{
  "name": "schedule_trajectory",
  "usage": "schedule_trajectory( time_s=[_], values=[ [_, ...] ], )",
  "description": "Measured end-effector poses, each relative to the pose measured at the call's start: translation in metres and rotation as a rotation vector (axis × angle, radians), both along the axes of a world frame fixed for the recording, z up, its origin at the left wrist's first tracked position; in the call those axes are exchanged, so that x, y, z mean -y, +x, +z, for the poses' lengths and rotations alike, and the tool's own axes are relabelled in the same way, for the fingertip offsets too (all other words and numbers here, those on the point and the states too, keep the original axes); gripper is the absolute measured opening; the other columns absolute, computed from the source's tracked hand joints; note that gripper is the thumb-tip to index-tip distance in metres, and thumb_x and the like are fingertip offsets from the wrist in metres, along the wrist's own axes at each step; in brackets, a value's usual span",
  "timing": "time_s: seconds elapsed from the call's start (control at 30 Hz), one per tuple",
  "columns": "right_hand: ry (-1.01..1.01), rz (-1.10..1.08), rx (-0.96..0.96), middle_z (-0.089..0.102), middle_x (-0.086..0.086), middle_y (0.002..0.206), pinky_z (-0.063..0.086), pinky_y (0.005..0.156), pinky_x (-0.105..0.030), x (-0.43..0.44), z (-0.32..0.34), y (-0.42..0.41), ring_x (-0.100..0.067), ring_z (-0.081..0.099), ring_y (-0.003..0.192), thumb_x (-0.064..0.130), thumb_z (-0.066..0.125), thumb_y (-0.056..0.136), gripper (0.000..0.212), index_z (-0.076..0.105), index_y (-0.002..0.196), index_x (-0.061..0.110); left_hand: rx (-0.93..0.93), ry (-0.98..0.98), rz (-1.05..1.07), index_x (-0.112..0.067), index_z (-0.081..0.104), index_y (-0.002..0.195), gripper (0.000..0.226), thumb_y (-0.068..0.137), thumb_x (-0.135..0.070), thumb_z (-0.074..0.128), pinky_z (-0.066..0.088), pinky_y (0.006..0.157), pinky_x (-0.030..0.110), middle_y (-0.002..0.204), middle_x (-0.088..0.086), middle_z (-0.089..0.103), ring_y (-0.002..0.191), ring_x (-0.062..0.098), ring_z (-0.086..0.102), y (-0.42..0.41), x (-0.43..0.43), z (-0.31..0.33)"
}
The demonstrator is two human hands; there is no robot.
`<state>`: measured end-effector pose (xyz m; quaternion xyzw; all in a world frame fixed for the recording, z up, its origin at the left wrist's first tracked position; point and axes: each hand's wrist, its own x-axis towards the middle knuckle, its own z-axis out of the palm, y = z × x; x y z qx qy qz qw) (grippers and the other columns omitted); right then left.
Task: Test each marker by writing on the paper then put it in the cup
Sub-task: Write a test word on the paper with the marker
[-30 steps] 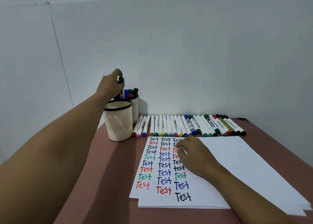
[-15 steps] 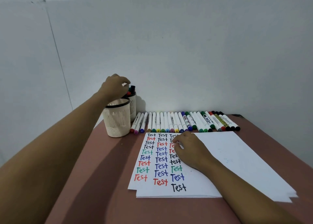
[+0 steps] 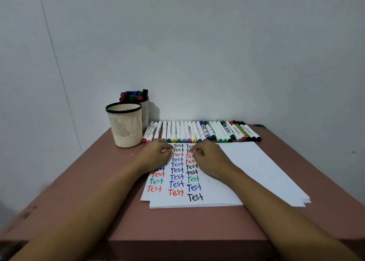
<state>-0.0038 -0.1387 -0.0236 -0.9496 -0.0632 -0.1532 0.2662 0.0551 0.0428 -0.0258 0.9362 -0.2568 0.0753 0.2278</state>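
Note:
A stack of white paper [image 3: 256, 172] lies on the brown table, its left part filled with several coloured "Test" words. Behind it, a row of capped markers [image 3: 199, 131] lies along the wall. My left hand [image 3: 158, 155] rests at the paper's top left corner just below the row, fingers loosely curled, with no marker plainly in it. My right hand [image 3: 209, 158] rests on the paper beside it, fingers relaxed. At the back left, a cream cup [image 3: 145, 112] holds several markers [image 3: 134, 95].
A second cream cup with a black rim [image 3: 125, 126] stands in front of the filled one, nothing showing above its rim. The table [image 3: 88, 181] meets a white wall at the back and left. The paper's right half is blank.
My left hand let go of the green-capped marker in the back cup and came down to the paper's top left corner. My right hand stayed on the paper.

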Motion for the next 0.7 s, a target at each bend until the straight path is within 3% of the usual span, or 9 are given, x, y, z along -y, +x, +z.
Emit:
schedule_trajectory(
  time_s=[0.17, 0.37, 0.53, 0.7],
  values=[
    [0.049, -0.046, 0.047, 0.062, -0.007, 0.117, 0.041, 0.084, -0.024, 0.018, 0.025, 0.004, -0.02, 0.057, 0.106, 0.018, 0.046, 0.096, 0.029, 0.066, 0.115, 0.011, 0.036, 0.01, -0.009, -0.012, 0.056, 0.129, 0.035, 0.098, -0.023, 0.043, 0.026, 0.091, 0.016, 0.135, 0.005, 0.049, 0.124, 0.015, 0.043, 0.001, 0.0, -0.002],
    [0.025, -0.405, 0.096, 0.065, -0.014, 0.115, 0.041, 0.079, -0.028, 0.089, 0.043, 0.038, -0.03, 0.056, 0.108, 0.007, 0.042, 0.093, 0.031, 0.067, 0.11, 0.002, 0.05, 0.019, -0.011, -0.013, 0.055, 0.129, 0.035, 0.098, -0.024, 0.043, 0.029, 0.094, 0.02, 0.135, 0.005, 0.049, 0.124, 0.016, 0.043, 0.004, 0.002, -0.003],
    [-0.035, -0.684, -0.038, 0.062, -0.021, 0.111, 0.04, 0.071, -0.031, 0.137, 0.032, 0.053, -0.036, 0.058, 0.103, 0.001, 0.044, 0.09, 0.021, 0.061, 0.101, -0.003, 0.059, 0.019, -0.013, -0.014, 0.056, 0.129, 0.035, 0.098, -0.024, 0.044, 0.029, 0.094, 0.02, 0.136, 0.006, 0.048, 0.124, 0.016, 0.043, 0.005, 0.003, -0.004],
    [-0.026, -0.774, -0.148, 0.06, -0.02, 0.116, 0.043, 0.073, -0.034, 0.149, 0.019, 0.056, -0.035, 0.057, 0.105, 0.003, 0.051, 0.09, 0.023, 0.057, 0.112, -0.001, 0.052, 0.011, 0.002, -0.015, 0.056, 0.128, 0.035, 0.097, -0.025, 0.045, 0.029, 0.098, 0.021, 0.139, 0.006, 0.046, 0.126, 0.016, 0.042, 0.007, 0.002, -0.006]
  ],
)
